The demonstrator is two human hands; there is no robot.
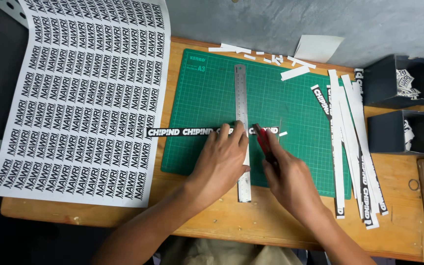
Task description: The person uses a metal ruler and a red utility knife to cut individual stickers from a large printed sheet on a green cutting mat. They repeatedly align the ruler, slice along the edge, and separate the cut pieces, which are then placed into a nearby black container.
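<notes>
Two hands work one thin, floppy label strip: the left hand flat, pinning the stiff steel ruler over it, right hand clamped around a red craft knife.

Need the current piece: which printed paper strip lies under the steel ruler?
The black printed strip lying crosswise on the green cutting mat, under the ruler; the others are piled at the mat's right edge.

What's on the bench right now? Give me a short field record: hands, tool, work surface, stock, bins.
left hand: pressing the steel ruler down across the printed strip
right hand: holding a red-handled craft knife against the ruler's right edge
surface: green cutting mat on a wooden table
stock: large printed sheet at left; cut strips at right
bins: two dark boxes, far right
</notes>
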